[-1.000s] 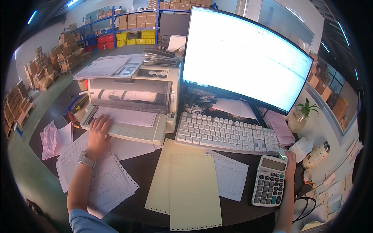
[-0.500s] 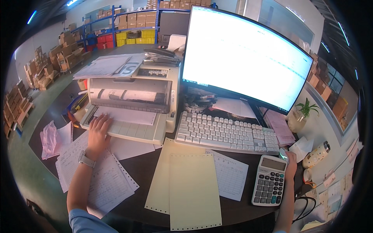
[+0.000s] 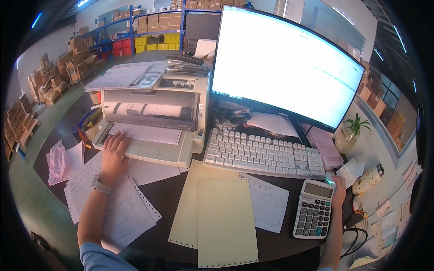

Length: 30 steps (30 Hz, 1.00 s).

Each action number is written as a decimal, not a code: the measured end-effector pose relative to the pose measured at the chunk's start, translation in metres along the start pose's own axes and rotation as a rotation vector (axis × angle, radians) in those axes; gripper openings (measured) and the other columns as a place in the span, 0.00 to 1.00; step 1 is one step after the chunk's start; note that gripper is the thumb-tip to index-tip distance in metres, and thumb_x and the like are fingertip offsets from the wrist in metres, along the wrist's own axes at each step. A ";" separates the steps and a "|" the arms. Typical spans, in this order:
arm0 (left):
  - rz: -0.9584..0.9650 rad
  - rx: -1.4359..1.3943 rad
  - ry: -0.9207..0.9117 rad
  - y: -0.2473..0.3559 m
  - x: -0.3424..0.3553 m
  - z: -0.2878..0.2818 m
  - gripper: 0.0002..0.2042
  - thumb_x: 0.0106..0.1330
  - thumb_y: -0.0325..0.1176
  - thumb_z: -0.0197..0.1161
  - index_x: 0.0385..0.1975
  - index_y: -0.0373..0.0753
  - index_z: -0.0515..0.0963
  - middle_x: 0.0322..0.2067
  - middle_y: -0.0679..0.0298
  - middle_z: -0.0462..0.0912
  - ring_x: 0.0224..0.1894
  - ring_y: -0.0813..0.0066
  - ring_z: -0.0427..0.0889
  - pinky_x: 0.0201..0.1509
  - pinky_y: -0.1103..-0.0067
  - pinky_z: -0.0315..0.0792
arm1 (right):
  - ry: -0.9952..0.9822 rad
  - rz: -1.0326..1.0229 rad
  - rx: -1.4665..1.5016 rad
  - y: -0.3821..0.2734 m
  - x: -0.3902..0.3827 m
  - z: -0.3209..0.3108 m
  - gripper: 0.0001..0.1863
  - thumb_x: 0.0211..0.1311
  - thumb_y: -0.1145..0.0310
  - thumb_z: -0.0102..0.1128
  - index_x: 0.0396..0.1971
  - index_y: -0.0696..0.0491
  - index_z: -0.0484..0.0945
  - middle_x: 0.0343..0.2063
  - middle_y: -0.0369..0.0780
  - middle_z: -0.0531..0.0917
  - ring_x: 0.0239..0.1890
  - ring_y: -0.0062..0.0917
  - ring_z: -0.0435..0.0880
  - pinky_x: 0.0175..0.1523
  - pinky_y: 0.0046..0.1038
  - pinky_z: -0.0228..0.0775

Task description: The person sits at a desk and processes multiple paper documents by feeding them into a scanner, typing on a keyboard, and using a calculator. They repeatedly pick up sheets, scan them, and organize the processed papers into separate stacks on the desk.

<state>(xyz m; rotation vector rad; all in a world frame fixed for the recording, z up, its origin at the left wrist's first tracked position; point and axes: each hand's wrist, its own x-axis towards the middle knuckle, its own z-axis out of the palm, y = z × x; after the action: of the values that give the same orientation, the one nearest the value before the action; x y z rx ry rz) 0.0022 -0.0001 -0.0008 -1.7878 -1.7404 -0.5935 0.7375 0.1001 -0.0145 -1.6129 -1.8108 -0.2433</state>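
My left hand [image 3: 115,153] lies flat, fingers stretched forward, over the left end of a pale sheet [image 3: 156,134] on the front tray of a beige printer [image 3: 202,110]. A watch [image 3: 100,185] is on that wrist. At the right, my right hand [image 3: 338,193] is curled over a computer mouse [image 3: 329,180] with a green glow; part of the mouse is hidden by the fingers. Just left of this hand sits a grey and white calculator [image 3: 312,210]. A white keyboard [image 3: 266,156] stretches between the printer and the mouse, below a bright monitor [image 3: 285,67].
Yellow perforated sheets [image 3: 226,221] and a white form [image 3: 269,205] lie on the dark desk [image 3: 167,198]. Written papers [image 3: 122,221] spread under my left forearm, beside a pink plastic bag [image 3: 58,162]. Right of the mouse stand a patterned bottle [image 3: 368,179] and a potted plant [image 3: 348,140].
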 end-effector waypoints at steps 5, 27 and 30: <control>0.000 -0.001 -0.001 -0.001 0.000 0.000 0.28 0.40 0.21 0.58 0.48 0.39 0.72 0.53 0.56 0.73 0.61 0.57 0.66 0.64 0.62 0.57 | -0.001 -0.002 0.001 -0.001 0.000 0.000 0.16 0.52 0.76 0.52 0.43 0.55 0.77 0.44 0.42 0.75 0.49 0.37 0.75 0.53 0.29 0.66; -0.031 -0.007 -0.132 0.017 0.002 -0.021 0.34 0.44 0.36 0.70 0.56 0.41 0.68 0.60 0.52 0.63 0.64 0.53 0.59 0.65 0.63 0.55 | -0.063 -0.100 0.043 0.028 0.003 0.009 0.18 0.60 0.75 0.44 0.49 0.56 0.74 0.46 0.45 0.74 0.53 0.35 0.72 0.59 0.29 0.60; 0.076 -0.292 -0.254 0.077 0.001 -0.053 0.36 0.46 0.41 0.71 0.58 0.39 0.65 0.63 0.49 0.59 0.65 0.51 0.57 0.66 0.62 0.55 | -0.063 -0.116 0.014 0.025 -0.002 0.003 0.20 0.57 0.74 0.52 0.52 0.56 0.72 0.48 0.45 0.73 0.53 0.36 0.72 0.59 0.29 0.61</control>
<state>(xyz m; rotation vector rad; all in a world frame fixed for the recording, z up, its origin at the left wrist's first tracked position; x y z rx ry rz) 0.0827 -0.0341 0.0321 -2.2042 -1.8131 -0.6372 0.7592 0.1051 -0.0254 -1.5241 -1.9529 -0.2340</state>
